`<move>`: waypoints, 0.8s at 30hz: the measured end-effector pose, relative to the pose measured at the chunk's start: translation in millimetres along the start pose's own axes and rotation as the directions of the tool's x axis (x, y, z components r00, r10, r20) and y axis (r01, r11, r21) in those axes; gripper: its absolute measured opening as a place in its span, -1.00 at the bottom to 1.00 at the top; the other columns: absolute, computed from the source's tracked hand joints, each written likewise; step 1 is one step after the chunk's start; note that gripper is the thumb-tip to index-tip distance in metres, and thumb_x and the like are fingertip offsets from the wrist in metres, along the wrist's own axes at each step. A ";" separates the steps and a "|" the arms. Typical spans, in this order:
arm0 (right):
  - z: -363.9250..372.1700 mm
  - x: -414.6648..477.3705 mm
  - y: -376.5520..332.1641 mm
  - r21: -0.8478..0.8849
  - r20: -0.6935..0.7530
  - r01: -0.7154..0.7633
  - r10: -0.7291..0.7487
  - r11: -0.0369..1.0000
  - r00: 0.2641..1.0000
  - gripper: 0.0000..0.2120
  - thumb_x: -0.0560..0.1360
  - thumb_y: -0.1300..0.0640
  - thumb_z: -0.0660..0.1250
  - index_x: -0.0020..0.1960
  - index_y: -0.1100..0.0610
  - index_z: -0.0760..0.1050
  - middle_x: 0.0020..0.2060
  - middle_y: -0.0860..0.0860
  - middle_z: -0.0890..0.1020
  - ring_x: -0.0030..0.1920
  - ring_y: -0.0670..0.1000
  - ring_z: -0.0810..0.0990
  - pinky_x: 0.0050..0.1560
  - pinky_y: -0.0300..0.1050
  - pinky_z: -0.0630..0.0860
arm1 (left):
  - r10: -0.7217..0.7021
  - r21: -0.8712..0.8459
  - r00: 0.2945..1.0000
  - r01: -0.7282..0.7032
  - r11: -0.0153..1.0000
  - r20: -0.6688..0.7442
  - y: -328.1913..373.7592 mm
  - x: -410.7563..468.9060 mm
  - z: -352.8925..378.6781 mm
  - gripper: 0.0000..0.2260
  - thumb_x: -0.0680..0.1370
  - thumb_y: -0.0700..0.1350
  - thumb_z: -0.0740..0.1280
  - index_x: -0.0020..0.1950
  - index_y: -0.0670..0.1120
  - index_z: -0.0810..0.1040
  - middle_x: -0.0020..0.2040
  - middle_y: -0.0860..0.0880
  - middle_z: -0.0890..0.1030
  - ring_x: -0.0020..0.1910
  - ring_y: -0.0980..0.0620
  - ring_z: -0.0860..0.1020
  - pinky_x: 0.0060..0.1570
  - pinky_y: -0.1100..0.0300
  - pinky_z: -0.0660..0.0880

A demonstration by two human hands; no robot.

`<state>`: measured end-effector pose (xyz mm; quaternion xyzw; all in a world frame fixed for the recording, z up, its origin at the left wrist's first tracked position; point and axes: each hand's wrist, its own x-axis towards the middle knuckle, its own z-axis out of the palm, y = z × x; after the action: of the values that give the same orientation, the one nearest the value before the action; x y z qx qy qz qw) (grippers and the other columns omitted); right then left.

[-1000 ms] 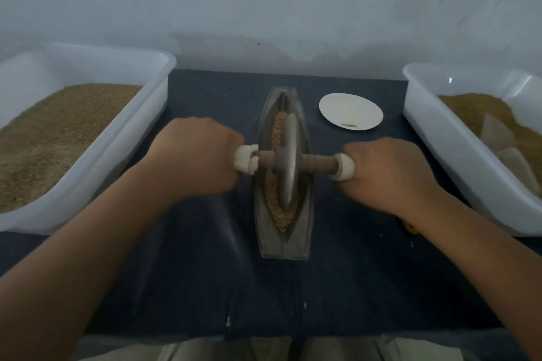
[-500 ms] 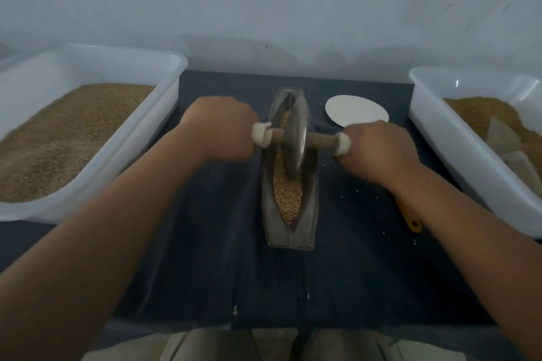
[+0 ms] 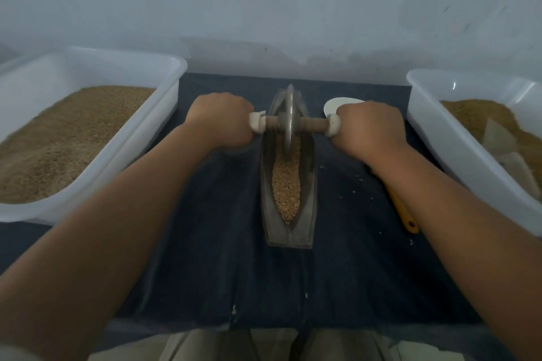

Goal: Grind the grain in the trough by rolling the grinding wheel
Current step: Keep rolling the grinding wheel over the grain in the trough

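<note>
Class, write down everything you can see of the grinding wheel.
The grinding wheel is a thin grey metal-looking disc, standing upright on edge at the far end of the trough, its lower rim in the grain. A brown axle runs through its hub, with whitish collars where the left hand and right hand grip it.

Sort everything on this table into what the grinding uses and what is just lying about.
In use: grinding wheel, its axle gripped by the left hand and right hand; trough; grain in it.
Lying about: left tub, right tub, white plate, orange-handled tool.
</note>
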<state>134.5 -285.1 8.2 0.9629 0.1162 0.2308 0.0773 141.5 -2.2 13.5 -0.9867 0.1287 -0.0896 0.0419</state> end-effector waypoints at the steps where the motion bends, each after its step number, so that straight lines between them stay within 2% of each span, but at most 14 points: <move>1: -2.5 -7.0 1.1 0.012 0.010 0.010 -0.010 1.000 1.000 -0.78 0.42 -0.07 0.11 -0.21 0.08 0.36 -0.38 -0.02 0.45 -0.39 0.03 0.41 -0.40 -0.16 0.21 | 0.009 0.007 1.000 -0.009 1.000 0.002 0.6 -7.1 -0.9 -0.78 0.48 0.16 0.28 -0.25 0.06 0.51 -0.31 0.09 0.55 -0.33 0.00 0.51 -0.29 0.11 0.44; 4: -10.7 -47.8 5.0 0.094 0.076 0.073 -0.080 0.993 0.994 -0.69 0.44 -0.22 0.17 -0.30 0.00 0.37 -0.44 -0.09 0.46 -0.42 0.01 0.44 -0.42 -0.17 0.26 | 0.087 0.053 0.994 -0.084 0.995 -0.063 0.1 -49.1 -0.8 -0.83 0.44 0.14 0.27 -0.28 0.09 0.44 -0.38 0.10 0.49 -0.42 0.05 0.46 -0.39 0.18 0.35; 6: -17.4 -75.2 8.1 0.141 0.059 0.088 -0.097 0.986 0.994 -0.66 0.40 -0.30 0.18 -0.35 -0.06 0.32 -0.50 -0.15 0.41 -0.48 -0.03 0.37 -0.45 -0.22 0.14 | 0.173 0.105 0.968 -0.156 0.982 -0.179 1.1 -76.7 -0.8 -0.78 0.41 0.18 0.25 -0.32 0.12 0.31 -0.45 0.11 0.39 -0.50 0.10 0.35 -0.45 0.25 0.17; 8: -15.2 -84.6 10.8 0.168 0.047 0.073 -0.081 0.983 0.996 -0.66 0.37 -0.33 0.18 -0.35 -0.09 0.29 -0.52 -0.17 0.37 -0.49 -0.02 0.33 -0.44 -0.22 0.08 | 0.214 0.135 0.953 -0.188 0.973 -0.213 0.1 -80.4 -2.6 -0.76 0.38 0.19 0.25 -0.33 0.14 0.23 -0.48 0.13 0.35 -0.53 0.13 0.30 -0.45 0.27 0.11; 12: 7.2 -46.3 5.4 0.090 0.029 0.004 -0.006 0.996 1.000 -0.67 0.48 -0.25 0.18 -0.29 -0.02 0.39 -0.46 -0.11 0.43 -0.42 0.06 0.41 -0.40 -0.15 0.24 | 0.069 0.098 0.993 -0.059 0.993 -0.099 3.7 -38.9 -3.2 -0.77 0.44 0.19 0.28 -0.29 0.08 0.40 -0.37 0.10 0.46 -0.43 0.06 0.40 -0.39 0.21 0.25; 14: 13.3 -14.4 4.9 0.060 -0.029 -0.022 0.023 0.998 0.999 -0.68 0.51 -0.16 0.17 -0.29 0.04 0.37 -0.43 -0.06 0.42 -0.39 0.10 0.41 -0.36 -0.13 0.27 | -0.025 0.040 0.998 0.028 0.999 -0.065 5.0 -12.4 -3.2 -0.77 0.43 0.18 0.30 -0.27 0.04 0.48 -0.30 0.06 0.53 -0.34 -0.02 0.49 -0.30 0.14 0.36; 16: 11.1 6.7 5.2 0.076 0.008 -0.026 0.026 0.997 1.000 -0.69 0.50 -0.14 0.21 -0.31 0.03 0.34 -0.43 -0.07 0.42 -0.37 0.11 0.46 -0.33 -0.11 0.28 | -0.065 -0.005 0.997 0.065 0.998 -0.044 6.4 0.8 -3.5 -0.73 0.43 0.19 0.29 -0.26 0.01 0.52 -0.27 0.02 0.57 -0.28 -0.07 0.54 -0.26 0.11 0.41; 20: 3.0 -14.5 5.9 0.098 0.020 0.002 -0.004 0.995 1.000 -0.71 0.51 -0.11 0.27 -0.29 0.03 0.38 -0.43 -0.07 0.42 -0.37 0.10 0.48 -0.37 -0.11 0.37 | -0.020 -0.001 0.999 0.020 1.000 -0.047 8.0 -18.9 -7.7 -0.76 0.45 0.16 0.31 -0.29 0.03 0.49 -0.32 0.05 0.53 -0.32 -0.03 0.52 -0.29 0.12 0.42; 22: -0.6 -47.3 5.8 0.103 0.049 0.014 -0.019 0.995 0.999 -0.69 0.50 -0.22 0.26 -0.27 -0.02 0.39 -0.44 -0.11 0.42 -0.40 0.08 0.47 -0.38 -0.12 0.35 | 0.047 0.037 0.994 -0.043 0.998 -0.095 6.5 -46.3 -2.6 -0.76 0.47 0.15 0.30 -0.31 0.06 0.43 -0.38 0.08 0.48 -0.40 0.02 0.46 -0.37 0.17 0.38; 24: -6.2 -75.5 7.1 0.112 0.029 0.019 -0.022 0.993 0.999 -0.64 0.44 -0.30 0.23 -0.30 -0.06 0.30 -0.49 -0.14 0.38 -0.46 0.06 0.39 -0.42 -0.17 0.25 | 0.113 0.063 0.980 -0.104 0.993 -0.162 4.4 -68.4 2.1 -0.73 0.45 0.17 0.30 -0.33 0.09 0.33 -0.43 0.11 0.42 -0.48 0.07 0.38 -0.44 0.23 0.25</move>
<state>67.5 -310.9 -17.2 0.9678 0.1378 0.2088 0.0272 75.8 11.6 -0.4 -0.9658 0.1831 -0.1723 0.0629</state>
